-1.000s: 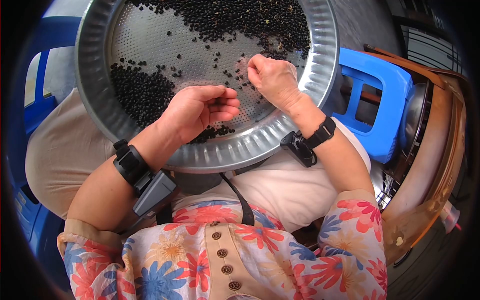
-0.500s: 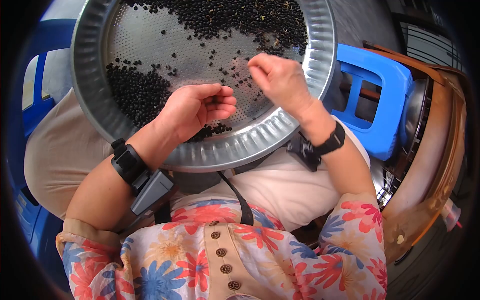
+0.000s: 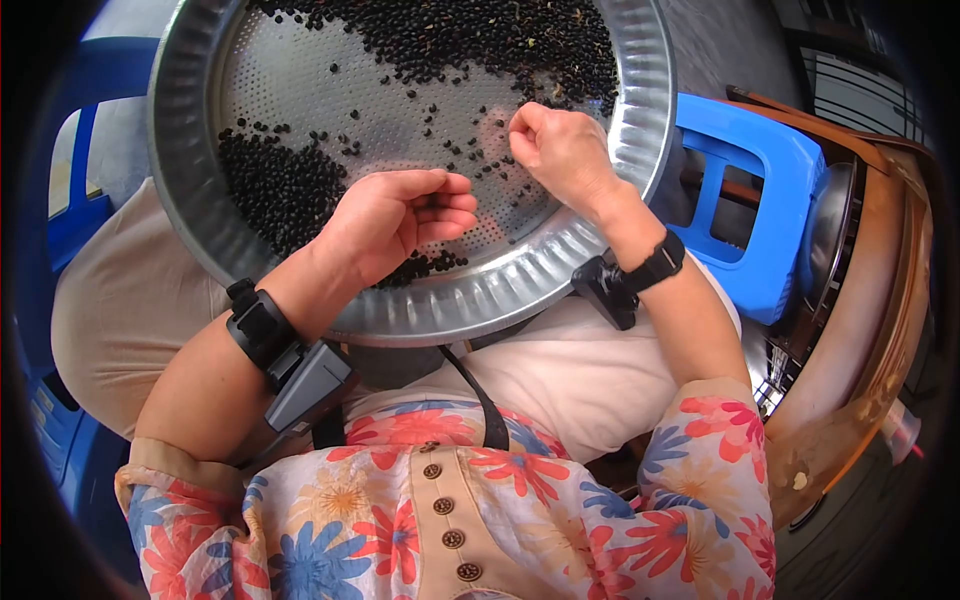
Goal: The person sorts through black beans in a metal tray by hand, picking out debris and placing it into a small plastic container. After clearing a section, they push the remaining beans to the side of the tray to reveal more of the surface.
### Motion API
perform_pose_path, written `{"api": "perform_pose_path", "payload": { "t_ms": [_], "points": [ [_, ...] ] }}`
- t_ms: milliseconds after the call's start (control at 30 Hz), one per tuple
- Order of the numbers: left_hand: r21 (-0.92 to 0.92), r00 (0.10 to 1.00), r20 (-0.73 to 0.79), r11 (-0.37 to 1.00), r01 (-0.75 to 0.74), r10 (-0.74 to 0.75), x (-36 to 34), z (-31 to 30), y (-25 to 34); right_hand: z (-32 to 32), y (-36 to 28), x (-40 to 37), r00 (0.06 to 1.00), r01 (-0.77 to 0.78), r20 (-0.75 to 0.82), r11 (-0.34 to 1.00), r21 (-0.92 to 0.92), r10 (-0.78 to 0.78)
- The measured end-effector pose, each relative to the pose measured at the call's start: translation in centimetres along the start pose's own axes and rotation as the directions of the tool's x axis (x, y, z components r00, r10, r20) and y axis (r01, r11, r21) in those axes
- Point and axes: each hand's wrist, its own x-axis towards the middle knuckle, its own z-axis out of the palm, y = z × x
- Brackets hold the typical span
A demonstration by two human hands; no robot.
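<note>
A round metal tray (image 3: pixel 420 325) with a ridged rim and perforated base lies across my lap. Small black beans are heaped along its far side (image 3: pixel 470 40) and in a pile at the left (image 3: pixel 280 185), with loose ones scattered between. My left hand (image 3: pixel 395 215) hovers over the near part of the tray, fingers curled into a loose cup with the thumb on top; its contents are hidden. Over the tray's right part is my right hand (image 3: pixel 565 155), thumb and fingers pinched together. Whatever lies in the pinch is too small to make out.
A blue plastic stool (image 3: pixel 765 265) stands to the right, beside a wooden piece of furniture (image 3: pixel 870 270). Another blue plastic seat (image 3: pixel 75 250) is at the left. Black straps with devices (image 3: pixel 262 325) are on both my wrists.
My right hand has shifted slightly to the right and turned, its fingers still pinched. My left hand stays nearly in place, still curled.
</note>
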Motion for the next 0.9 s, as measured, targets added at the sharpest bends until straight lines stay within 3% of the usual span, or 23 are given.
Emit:
{"api": "perform_pose_path", "payload": {
  "t_ms": [67,133,233,267,367,467,533,600,667,767,833,900],
  "points": [
    [-0.009,1.000,-0.003,1.000,-0.003,0.003,0.0,-0.3,-0.1,-0.3,-2.0,-0.6,1.000,-0.027,0.010,0.996,0.090,0.026],
    [-0.040,0.999,0.032,0.999,-0.013,0.014,0.4,-0.7,-0.3,-0.5,-4.2,-1.6,0.983,0.176,0.009,0.950,0.257,-0.185],
    [-0.066,0.999,0.034,0.998,-0.025,0.028,0.6,-0.7,-0.5,-0.2,-4.5,-2.0,0.956,0.272,0.037,0.925,0.267,-0.292],
    [-0.065,0.999,0.032,0.998,-0.027,0.029,0.5,-0.6,-0.4,-0.1,-4.2,-1.8,0.955,0.274,0.036,0.924,0.269,-0.293],
    [-0.033,1.000,0.017,0.999,-0.011,0.011,0.2,-0.5,-0.3,-0.5,-2.5,-0.8,0.992,0.067,-0.122,0.966,0.250,-0.037],
    [-0.005,1.000,0.008,1.000,-0.013,0.013,0.1,-0.2,-0.2,0.4,-1.0,-0.4,0.989,0.010,-0.147,0.994,0.108,0.007],
    [-0.005,1.000,0.005,1.000,-0.006,0.006,-0.1,-0.1,0.0,0.9,-1.0,-0.5,0.987,0.028,-0.160,0.992,0.125,-0.008],
    [0.004,1.000,0.022,1.000,0.002,-0.002,0.0,-0.4,-0.2,0.8,-1.7,-0.9,0.998,0.060,0.021,0.980,0.189,-0.065],
    [0.014,0.999,0.044,1.000,0.012,-0.013,0.0,-0.4,-0.5,0.7,-1.8,-0.8,0.997,0.060,0.024,0.973,0.224,-0.067],
    [0.055,0.985,0.090,0.988,0.146,-0.150,-0.5,0.0,-1.3,0.6,-1.6,-0.3,0.999,0.042,-0.043,0.973,0.227,-0.033],
    [0.076,0.982,0.095,0.984,0.159,-0.165,-0.8,0.0,-1.6,0.9,-2.3,-0.3,0.981,0.187,-0.084,0.963,0.195,-0.174],
    [0.101,0.979,0.100,0.981,0.167,-0.177,-1.0,0.2,-1.6,1.4,-3.1,-0.3,0.973,0.229,-0.059,0.960,0.160,-0.222]
  ]
}}
